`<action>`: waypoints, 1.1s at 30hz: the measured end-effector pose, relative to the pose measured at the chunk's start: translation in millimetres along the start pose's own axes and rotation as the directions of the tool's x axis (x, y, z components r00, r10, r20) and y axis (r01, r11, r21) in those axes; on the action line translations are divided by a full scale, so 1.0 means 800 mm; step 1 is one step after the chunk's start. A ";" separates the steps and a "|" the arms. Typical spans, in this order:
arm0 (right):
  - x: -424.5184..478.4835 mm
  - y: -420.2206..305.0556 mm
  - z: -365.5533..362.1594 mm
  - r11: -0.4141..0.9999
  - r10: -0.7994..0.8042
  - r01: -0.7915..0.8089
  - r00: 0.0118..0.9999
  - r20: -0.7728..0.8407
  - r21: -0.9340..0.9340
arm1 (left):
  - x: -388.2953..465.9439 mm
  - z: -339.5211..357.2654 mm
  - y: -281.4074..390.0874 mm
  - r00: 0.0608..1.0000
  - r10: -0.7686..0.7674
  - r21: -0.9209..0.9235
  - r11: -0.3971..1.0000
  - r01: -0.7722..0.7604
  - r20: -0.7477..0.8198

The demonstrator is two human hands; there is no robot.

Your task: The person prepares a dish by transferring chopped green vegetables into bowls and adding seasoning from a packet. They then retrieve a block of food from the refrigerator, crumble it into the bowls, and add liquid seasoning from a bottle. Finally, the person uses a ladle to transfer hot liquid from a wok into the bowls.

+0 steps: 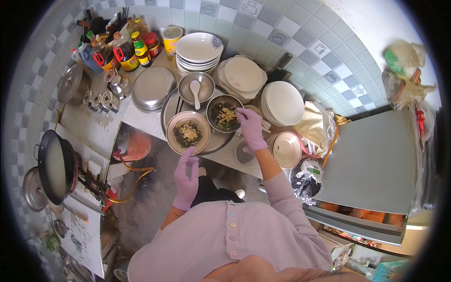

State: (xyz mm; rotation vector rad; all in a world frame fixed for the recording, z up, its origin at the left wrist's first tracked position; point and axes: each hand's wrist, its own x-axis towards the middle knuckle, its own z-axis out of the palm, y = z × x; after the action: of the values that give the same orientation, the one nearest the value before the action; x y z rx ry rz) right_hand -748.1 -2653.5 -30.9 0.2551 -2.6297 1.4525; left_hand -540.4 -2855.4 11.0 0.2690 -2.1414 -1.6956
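My right hand point(253, 130), in a pink glove, has its fingertips together over the right rim of a metal bowl point(213, 121). Inside that bowl, pale shreds point(226, 117) lie on dark flakes and some green bits. Whether the fingertips pinch anything is too small to tell. Just below a cream ceramic bowl point(171, 142), my gloved left hand point(186, 181) is raised with its fingers apart and nothing in it. The ceramic bowl contains similar pale shreds point(189, 130) over dark and green pieces. Behind both, a white spoon point(195, 92) rests in another metal bowl point(182, 84).
The bowls stand on a round metal tray point(215, 148). Stacked plates point(199, 46), more plates point(283, 102) and nested bowls point(289, 149) surround it. Sauce bottles point(125, 53) crowd the back left. A wok point(53, 165) sits at the left, a grey appliance point(370, 162) at the right.
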 end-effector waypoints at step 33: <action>-0.060 -0.123 0.102 0.986 -0.157 0.128 0.931 0.330 0.109 | 0.063 -0.067 -0.057 0.983 -0.079 -0.014 0.997 0.078 -0.168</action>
State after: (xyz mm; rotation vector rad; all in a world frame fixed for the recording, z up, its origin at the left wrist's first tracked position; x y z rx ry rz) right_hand -682.9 -2770.0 -2.5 0.7528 -2.7317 1.5969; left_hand -567.7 -2933.4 -13.8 0.4827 -2.0252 -1.6588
